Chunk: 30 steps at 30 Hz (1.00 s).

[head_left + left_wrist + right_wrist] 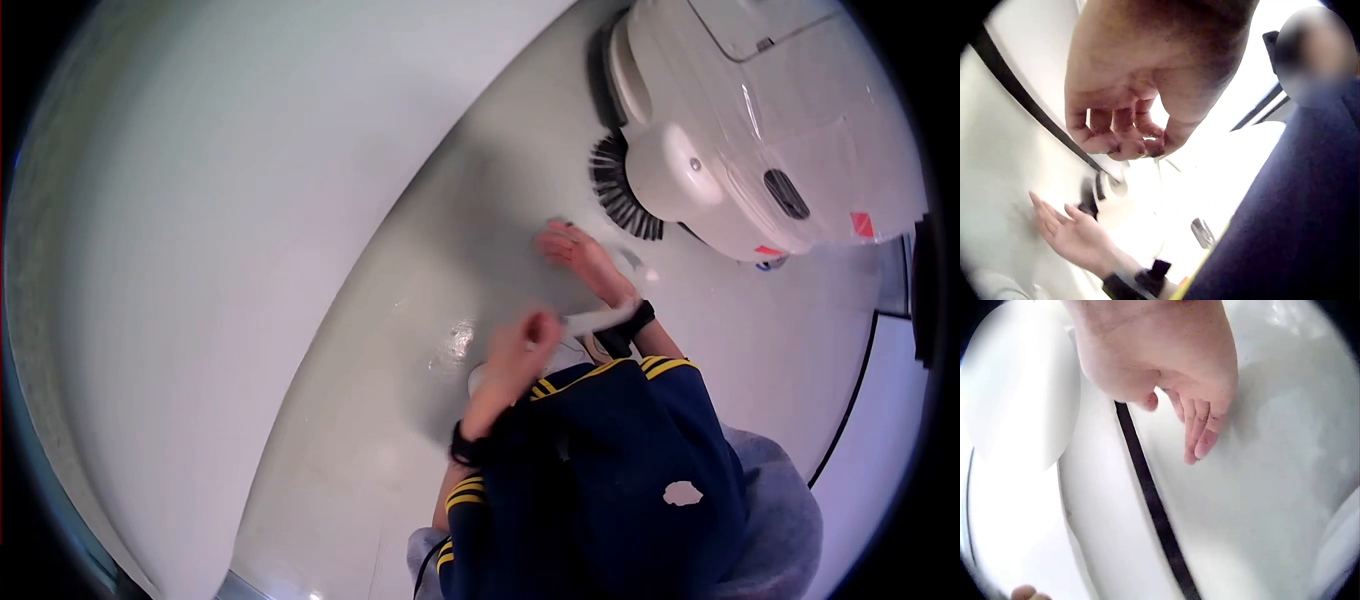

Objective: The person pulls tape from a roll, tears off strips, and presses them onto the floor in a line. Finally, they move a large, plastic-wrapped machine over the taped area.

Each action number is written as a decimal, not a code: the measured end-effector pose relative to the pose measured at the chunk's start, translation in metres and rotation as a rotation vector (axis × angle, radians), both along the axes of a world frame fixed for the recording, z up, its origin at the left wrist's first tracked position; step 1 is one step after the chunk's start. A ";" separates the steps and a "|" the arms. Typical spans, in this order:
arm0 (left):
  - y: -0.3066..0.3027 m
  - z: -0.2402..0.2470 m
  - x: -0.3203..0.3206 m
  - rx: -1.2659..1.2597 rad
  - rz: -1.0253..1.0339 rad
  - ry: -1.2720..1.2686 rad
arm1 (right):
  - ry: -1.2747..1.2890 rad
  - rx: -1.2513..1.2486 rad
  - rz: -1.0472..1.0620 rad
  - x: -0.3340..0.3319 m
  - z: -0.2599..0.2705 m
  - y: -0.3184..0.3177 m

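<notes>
In front of the navy clothing, the left hand (520, 355) is slightly blurred. Its fingers (1124, 140) curl in toward the thumb in the left wrist view, and I cannot tell whether they pinch something thin. A pale strip (598, 320) shows between this hand and the right wrist in the head view. Farther forward, the right hand (585, 260) is held over the pale floor with its fingers extended. The right wrist view shows these fingers (1200, 431) nearly straight and the thumb apart, nothing between them. Each wrist wears a black band.
A large white machine (740, 130) with a round black-bristled brush (620, 190) stands ahead to the right. A smooth white surface (220, 200) curves along the left side of the glossy floor (370, 360). Grey fabric (785, 500) shows beside the navy clothing (600, 480).
</notes>
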State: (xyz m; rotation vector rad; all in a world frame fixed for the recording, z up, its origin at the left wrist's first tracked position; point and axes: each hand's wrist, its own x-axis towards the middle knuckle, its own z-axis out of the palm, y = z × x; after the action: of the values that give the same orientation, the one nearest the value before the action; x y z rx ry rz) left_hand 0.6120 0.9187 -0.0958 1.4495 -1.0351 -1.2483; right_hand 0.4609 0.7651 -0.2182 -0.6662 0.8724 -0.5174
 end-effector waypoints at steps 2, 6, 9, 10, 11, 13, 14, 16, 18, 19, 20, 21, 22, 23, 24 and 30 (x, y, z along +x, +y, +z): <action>0.011 -0.004 0.030 0.028 0.147 -0.126 | 0.107 -0.067 0.173 -0.005 0.000 0.012; 0.037 -0.004 0.071 0.085 0.329 -0.097 | 0.259 -0.251 0.709 -0.004 0.011 0.045; 0.052 -0.011 0.084 0.077 0.436 -0.111 | 0.297 -0.428 0.808 -0.001 0.006 0.059; 0.054 -0.013 0.084 0.082 0.436 -0.117 | 0.242 -0.546 0.854 -0.003 -0.002 0.059; 0.056 -0.015 0.085 0.141 0.440 -0.166 | 0.233 -0.542 0.853 0.001 0.000 0.057; 0.060 -0.023 0.085 0.203 0.442 -0.221 | 0.373 -0.709 0.736 0.007 0.005 0.046; 0.063 -0.030 0.082 0.265 0.444 -0.301 | 0.368 -0.705 0.734 0.009 0.012 0.044; 0.066 -0.032 0.080 0.327 0.446 -0.380 | 0.425 -0.761 0.483 0.020 0.031 0.041; 0.068 -0.031 0.075 0.175 0.366 -0.627 | 0.470 -0.753 0.521 0.030 0.048 0.042; 0.066 -0.027 0.071 0.172 0.360 -0.619 | 0.523 -0.744 0.558 0.034 0.053 0.044; 0.062 -0.018 0.067 0.107 0.345 -0.666 | 0.417 -0.882 0.485 0.038 0.044 0.050; 0.057 -0.010 0.062 0.038 0.328 -0.708 | 0.316 -1.018 0.410 0.041 0.034 0.057; 0.055 -0.003 0.060 0.029 0.308 -0.679 | 0.296 -1.110 0.433 0.046 0.034 0.062; 0.053 0.002 0.058 0.013 0.273 -0.575 | 0.289 -1.202 0.462 0.048 0.035 0.066; 0.050 0.006 0.053 -0.002 0.234 -0.466 | 0.177 -1.209 0.434 0.051 0.035 0.071; 0.041 0.040 0.039 0.016 0.330 -0.238 | -0.043 -0.612 0.755 0.043 0.057 0.063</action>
State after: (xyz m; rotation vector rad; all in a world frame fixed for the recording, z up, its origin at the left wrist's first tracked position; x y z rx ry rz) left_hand 0.6511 0.9601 -0.0563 1.7308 -0.8934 -0.8646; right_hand 0.5035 0.8280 -0.1608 -1.4576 0.3528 -0.0969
